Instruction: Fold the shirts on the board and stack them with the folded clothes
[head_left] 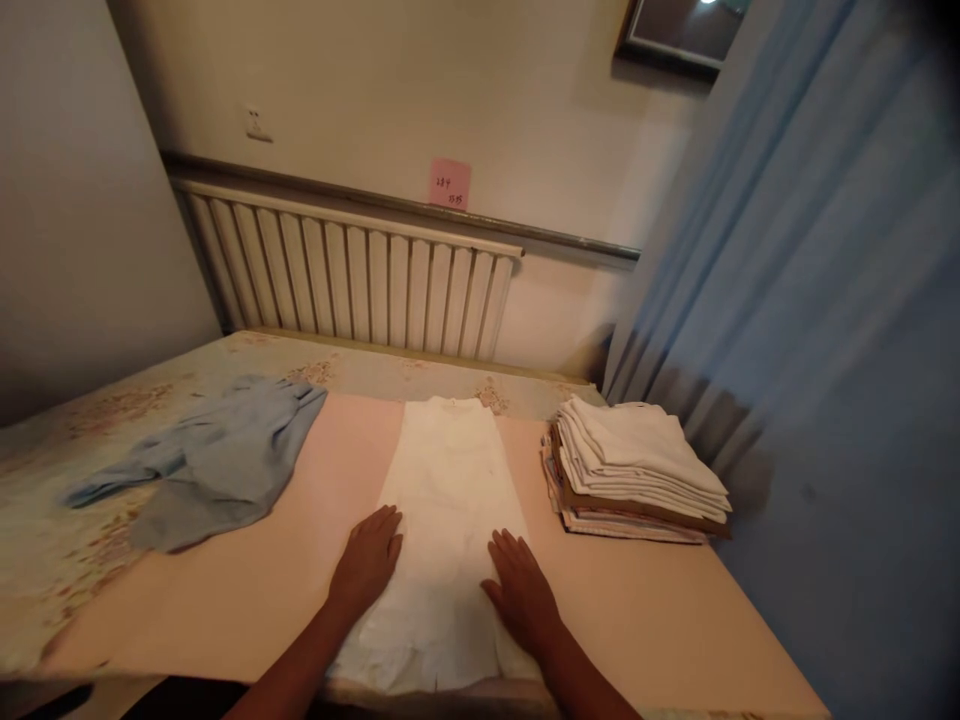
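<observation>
The fingers (388, 520) of the left hand (366, 562) are laid out nearly straight in the head view, close together with the thumb a little apart, gripping nothing; those of the right hand (526, 592) are likewise flattened and slightly spread. The 2 hands rest at opposite long sides of a white garment (450, 500), which lies lengthwise on a pink sheet (637, 600), its near end rumpled by the sheet's front edge.

With only flat contact, uneven pressure could skew the cloth or push fresh creases into its middle. Its near end seems the weak spot: a tug toward the body might drag it over the edge. The pink sheet could also slip on the floral cover (420, 370) beneath if pressed sideways.

To the right, the stack of folded clothes (637, 470) has slightly uneven layers, so a knock from the right arm might slide the top ones. At the left, the loose blue garment (232, 460) could snag a wide sweep.
</observation>
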